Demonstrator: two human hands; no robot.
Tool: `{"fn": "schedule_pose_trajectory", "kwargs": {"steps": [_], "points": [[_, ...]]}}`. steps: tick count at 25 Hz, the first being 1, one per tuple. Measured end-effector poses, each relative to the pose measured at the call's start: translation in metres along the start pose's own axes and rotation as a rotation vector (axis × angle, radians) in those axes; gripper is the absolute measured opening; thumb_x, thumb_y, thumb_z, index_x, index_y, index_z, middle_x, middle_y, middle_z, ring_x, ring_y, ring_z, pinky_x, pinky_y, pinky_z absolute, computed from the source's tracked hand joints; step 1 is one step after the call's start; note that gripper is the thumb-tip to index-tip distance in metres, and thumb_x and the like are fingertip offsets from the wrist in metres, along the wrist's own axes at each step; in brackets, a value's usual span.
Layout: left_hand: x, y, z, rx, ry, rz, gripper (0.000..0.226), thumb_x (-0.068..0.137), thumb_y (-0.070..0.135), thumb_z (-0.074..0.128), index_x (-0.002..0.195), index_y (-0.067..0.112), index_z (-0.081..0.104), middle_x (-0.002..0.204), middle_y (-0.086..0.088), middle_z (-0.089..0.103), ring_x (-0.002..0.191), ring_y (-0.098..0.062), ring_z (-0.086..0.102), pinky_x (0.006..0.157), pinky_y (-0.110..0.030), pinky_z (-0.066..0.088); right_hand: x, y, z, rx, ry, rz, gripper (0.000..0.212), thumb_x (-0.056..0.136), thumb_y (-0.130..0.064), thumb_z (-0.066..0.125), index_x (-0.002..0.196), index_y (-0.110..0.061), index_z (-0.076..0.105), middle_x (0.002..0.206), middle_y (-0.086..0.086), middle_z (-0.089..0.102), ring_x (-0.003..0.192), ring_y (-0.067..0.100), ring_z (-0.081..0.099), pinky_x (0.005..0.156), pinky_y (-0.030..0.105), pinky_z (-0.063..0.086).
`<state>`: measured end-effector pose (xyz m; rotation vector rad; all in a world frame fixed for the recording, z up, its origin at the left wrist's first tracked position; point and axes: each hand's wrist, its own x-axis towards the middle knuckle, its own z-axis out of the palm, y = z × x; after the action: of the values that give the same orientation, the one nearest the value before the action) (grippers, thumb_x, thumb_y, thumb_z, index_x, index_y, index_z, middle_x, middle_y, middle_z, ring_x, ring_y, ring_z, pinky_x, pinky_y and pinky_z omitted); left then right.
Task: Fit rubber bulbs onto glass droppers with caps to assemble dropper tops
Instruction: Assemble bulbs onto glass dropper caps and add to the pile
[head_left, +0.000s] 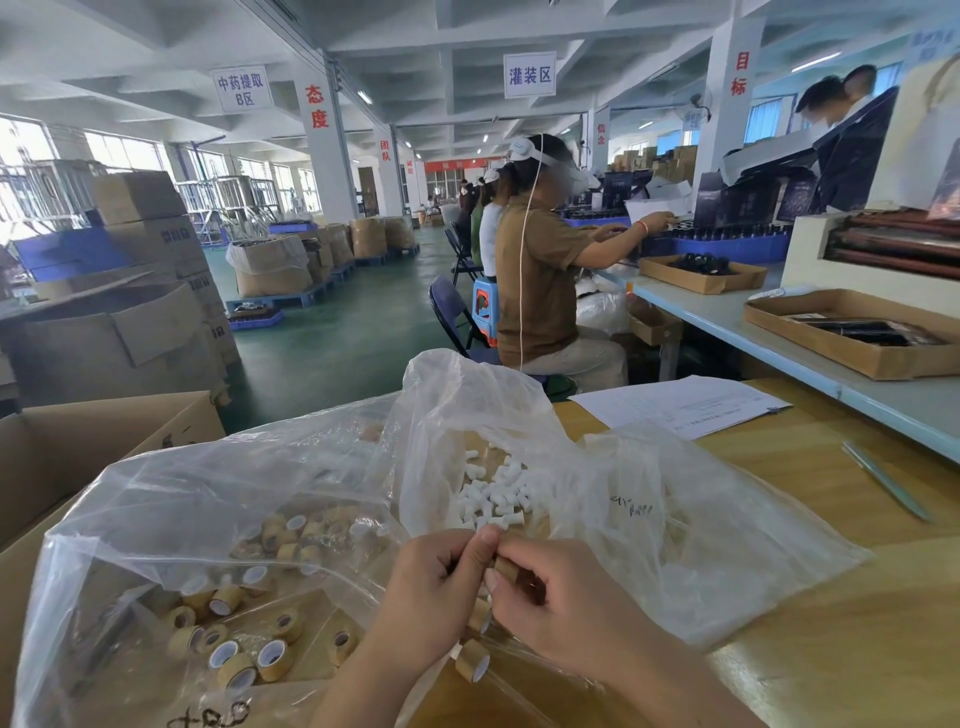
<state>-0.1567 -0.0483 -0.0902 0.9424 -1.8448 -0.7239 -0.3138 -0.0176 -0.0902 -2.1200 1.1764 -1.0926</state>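
A: Where are the hands?

B: Low in the view, at about six o'clock, pressed together. The left hand (434, 582) has fingers curled, thumb against a tan cap (506, 567). The right hand (558, 608) grips that cap from the other side.

A: Is a bulb on it?

B: I cannot tell; the fingers hide the cap's top. My judgement is that this is the fitting step, a bulb being pressed into the cap.

A: Where are the parts?

B: White bulbs (496, 493) lie in a clear bag (675, 519) at twelve o'clock from the hands. More caps (234, 644) fill a second bag (208, 509) at nine o'clock. Two caps (472, 660) sit just under the hands.

A: And next?

B: Probably a firm push to seat it, then a reach to twelve o'clock for another bulb.
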Motion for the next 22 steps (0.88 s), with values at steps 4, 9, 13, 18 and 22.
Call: {"fn": "schedule_pose_trajectory", "kwargs": {"steps": [4, 9, 13, 18, 22], "points": [[0.001, -0.001, -0.002, -0.024, -0.004, -0.024, 0.049, 0.091, 0.042, 0.046, 0.051, 0.014, 0.045, 0.044, 0.009, 0.033, 0.044, -0.005, 0.030, 0.045, -0.016, 0.025, 0.001, 0.001, 0.004, 0.026, 0.016, -0.023, 0.012, 0.088, -0.038, 0.048, 0.076, -0.037, 0.050, 0.058, -0.008, 0.043, 0.052, 0.008, 0.041, 0.052, 0.025, 0.032], [0.001, -0.010, -0.007, 0.033, -0.023, -0.077, 0.046, 0.085, 0.053, 0.046, 0.055, 0.018, 0.046, 0.047, 0.009, 0.037, 0.046, -0.002, 0.034, 0.047, -0.014, 0.029, -0.002, 0.008, 0.002, -0.144, -0.016, -0.028, 0.025, 0.092, -0.042, 0.051, 0.117, -0.043, 0.053, 0.080, -0.023, 0.054, 0.065, 0.001, 0.051, 0.057, 0.011, 0.035], [0.001, -0.017, -0.018, 0.146, 0.036, -0.096, 0.044, 0.086, 0.055, 0.043, 0.058, 0.020, 0.047, 0.047, 0.008, 0.040, 0.044, -0.003, 0.037, 0.044, -0.016, 0.029, -0.001, 0.018, -0.003, -0.264, 0.121, 0.016, 0.036, 0.093, -0.043, 0.054, 0.129, -0.044, 0.050, 0.095, -0.023, 0.057, 0.076, 0.004, 0.054, 0.067, 0.014, 0.043], [0.005, -0.037, -0.063, 0.598, 0.277, -0.491, 0.042, 0.095, 0.032, 0.043, 0.059, 0.013, 0.046, 0.049, 0.004, 0.049, 0.045, -0.014, 0.046, 0.048, -0.026, 0.033, 0.001, 0.028, -0.004, -0.275, 0.209, 0.109, 0.037, 0.096, -0.038, 0.053, 0.132, -0.043, 0.048, 0.100, -0.023, 0.047, 0.084, -0.001, 0.054, 0.071, 0.009, 0.043], [0.002, -0.043, -0.081, 0.777, 0.218, -0.796, 0.022, 0.090, 0.026, 0.039, 0.071, 0.016, 0.043, 0.080, -0.007, 0.059, 0.079, -0.027, 0.054, 0.072, -0.033, 0.042, 0.003, 0.034, -0.002, -0.280, 0.186, 0.141, 0.038, 0.096, -0.035, 0.054, 0.134, -0.041, 0.049, 0.116, -0.028, 0.041, 0.089, -0.009, 0.053, 0.074, 0.004, 0.040]]}}
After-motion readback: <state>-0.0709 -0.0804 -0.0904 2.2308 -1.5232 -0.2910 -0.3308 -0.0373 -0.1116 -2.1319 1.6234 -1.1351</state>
